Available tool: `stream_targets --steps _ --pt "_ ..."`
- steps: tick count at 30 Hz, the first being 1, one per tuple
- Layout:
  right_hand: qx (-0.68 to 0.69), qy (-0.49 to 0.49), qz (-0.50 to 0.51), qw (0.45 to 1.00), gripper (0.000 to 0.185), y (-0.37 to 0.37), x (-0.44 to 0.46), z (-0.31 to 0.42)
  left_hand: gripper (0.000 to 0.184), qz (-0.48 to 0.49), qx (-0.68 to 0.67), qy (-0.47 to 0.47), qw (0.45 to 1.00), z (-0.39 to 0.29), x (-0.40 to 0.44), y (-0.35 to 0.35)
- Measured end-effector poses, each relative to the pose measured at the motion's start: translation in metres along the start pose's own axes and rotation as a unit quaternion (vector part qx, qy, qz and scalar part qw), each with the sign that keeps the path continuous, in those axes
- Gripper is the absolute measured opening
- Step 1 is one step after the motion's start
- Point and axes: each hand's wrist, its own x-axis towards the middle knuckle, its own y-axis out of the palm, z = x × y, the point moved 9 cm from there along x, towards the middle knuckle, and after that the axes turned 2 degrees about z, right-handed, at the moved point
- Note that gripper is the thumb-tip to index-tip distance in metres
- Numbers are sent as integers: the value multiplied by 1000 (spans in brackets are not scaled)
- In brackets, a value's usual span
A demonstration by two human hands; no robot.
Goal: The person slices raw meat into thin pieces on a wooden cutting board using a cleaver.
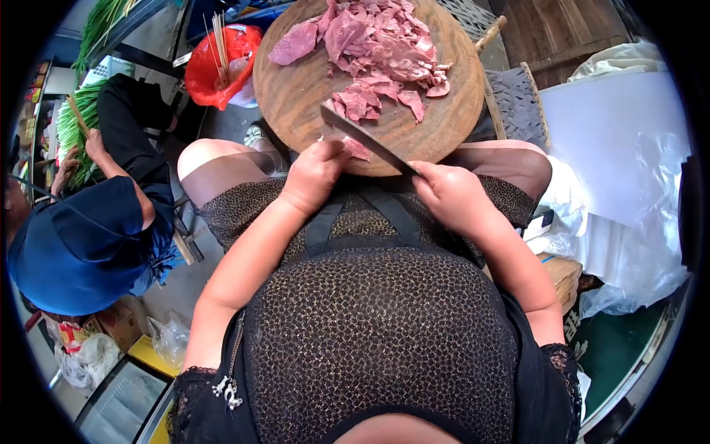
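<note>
My right hand is closed round the handle of a knife, whose blade slants up and left over the round wooden chopping board. At the board's near edge, my left hand pinches a small piece of meat just left of the blade. Several thin cut slices of meat lie beyond the knife. Farther back on the board rises a larger pile of sliced pink meat, with a bigger chunk at its left. My fingertips on the left hand are partly hidden.
A red plastic bag holding thin wooden sticks stands left of the board. Another person sits at the left, hands near green stalks. A woven chair and a white plastic-covered surface are at right.
</note>
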Motion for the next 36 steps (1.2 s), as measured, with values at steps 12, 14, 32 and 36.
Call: stream_targets --steps 12,14,32,36 --pt "-87 -32 25 995 17 32 7 11 30 -17 62 23 998 -8 1 6" --pt "-104 -59 4 993 17 39 23 17 29 -16 68 33 997 -8 1 7" --pt "133 66 -172 974 26 -34 -7 -50 24 79 62 -122 987 57 91 -1" --pt "145 41 -154 976 24 -30 -5 -43 22 112 14 -98 989 43 90 -9"
